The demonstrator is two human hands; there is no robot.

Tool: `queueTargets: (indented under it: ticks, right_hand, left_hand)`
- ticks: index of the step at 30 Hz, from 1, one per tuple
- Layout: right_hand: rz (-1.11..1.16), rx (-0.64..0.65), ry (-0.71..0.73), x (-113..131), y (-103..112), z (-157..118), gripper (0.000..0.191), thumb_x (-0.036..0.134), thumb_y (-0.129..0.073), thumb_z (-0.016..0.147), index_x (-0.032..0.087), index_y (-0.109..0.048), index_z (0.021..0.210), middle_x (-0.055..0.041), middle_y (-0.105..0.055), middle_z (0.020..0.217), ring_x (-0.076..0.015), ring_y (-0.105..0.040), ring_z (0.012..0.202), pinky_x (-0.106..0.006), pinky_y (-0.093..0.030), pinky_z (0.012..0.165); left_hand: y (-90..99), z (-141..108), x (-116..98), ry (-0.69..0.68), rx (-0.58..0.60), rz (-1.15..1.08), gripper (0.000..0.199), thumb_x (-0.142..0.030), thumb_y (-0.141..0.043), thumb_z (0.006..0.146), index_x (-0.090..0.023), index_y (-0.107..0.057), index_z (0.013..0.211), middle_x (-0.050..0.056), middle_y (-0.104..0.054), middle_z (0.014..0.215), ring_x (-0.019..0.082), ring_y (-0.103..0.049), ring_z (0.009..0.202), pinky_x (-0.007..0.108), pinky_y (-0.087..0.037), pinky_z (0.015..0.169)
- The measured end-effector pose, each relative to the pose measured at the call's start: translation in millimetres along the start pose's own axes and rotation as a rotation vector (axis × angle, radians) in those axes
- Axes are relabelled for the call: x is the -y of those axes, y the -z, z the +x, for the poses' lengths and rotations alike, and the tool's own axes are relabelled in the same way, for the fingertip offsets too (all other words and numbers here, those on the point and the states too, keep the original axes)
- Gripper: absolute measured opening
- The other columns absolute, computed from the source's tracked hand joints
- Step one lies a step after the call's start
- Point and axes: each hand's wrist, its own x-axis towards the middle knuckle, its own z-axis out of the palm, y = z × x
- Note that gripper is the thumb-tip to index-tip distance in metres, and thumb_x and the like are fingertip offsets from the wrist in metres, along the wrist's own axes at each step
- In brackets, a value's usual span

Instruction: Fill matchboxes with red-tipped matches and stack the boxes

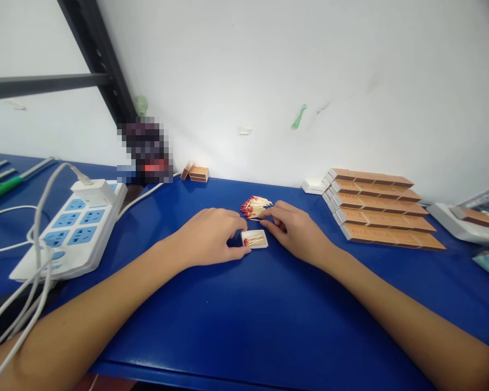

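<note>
At the centre of the frame the fingertips of the right hand [295, 231] are pinched together on a thin wooden matchstick [256, 219], held just above the small white cardboard matchbox tray [255, 239] that lies flat on the blue tabletop [244, 315]. The left hand [212, 236] rests on the table just left of that tray, its fingers curled loosely, thumb and forefinger touching the tray's left edge (whether they truly grip it cannot be told). A few red-tipped matches lie inside the tray. Just above it, slightly toward the wall, sits a loose pile of red-tipped wooden matches [255, 206]. To the right of centre, rows of brown matchbox sleeves [381, 212] lie overlapping, with a white tray [314, 187] at their upper left end. At the far right another white tray holds a brown sleeve [470, 216]. Near the wall, above and left of the hands, stand two small brown matchboxes [195, 172]. In the left of the frame lies a white power strip with blue sockets [71, 228], white cables trailing toward the lower left corner.
</note>
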Motion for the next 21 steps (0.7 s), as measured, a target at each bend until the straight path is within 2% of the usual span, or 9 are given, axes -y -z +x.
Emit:
queueTargets:
  ticks: [16, 21]
  right_hand:
    - [-0.013, -0.012, -0.007, 1.0, -1.2, 0.3, 0.019, 0.025, -0.06, 0.102, 0.021, -0.071, 0.117, -0.0048, -0.061, 0.094, -0.0154, -0.054, 0.069, -0.03, -0.044, 0.065]
    - [-0.015, -0.001, -0.016, 1.2, -1.5, 0.5, 0.013, 0.024, -0.059, 0.103, 0.021, -0.071, 0.107, -0.0033, -0.058, 0.091, -0.0147, -0.053, 0.069, -0.029, -0.042, 0.065]
  left_hand:
    - [-0.7, 0.9, 0.9, -0.007, 0.001, 0.006, 0.024, -0.043, -0.067, 0.091, -0.02, -0.073, 0.095, -0.001, -0.065, 0.082, 0.015, -0.056, 0.069, 0.031, -0.035, 0.061]
    - [-1.0, 1.3, 0.6, -0.002, 0.004, 0.012, 0.025, -0.043, -0.067, 0.091, -0.02, -0.074, 0.097, -0.001, -0.065, 0.082, 0.015, -0.056, 0.069, 0.031, -0.035, 0.061]
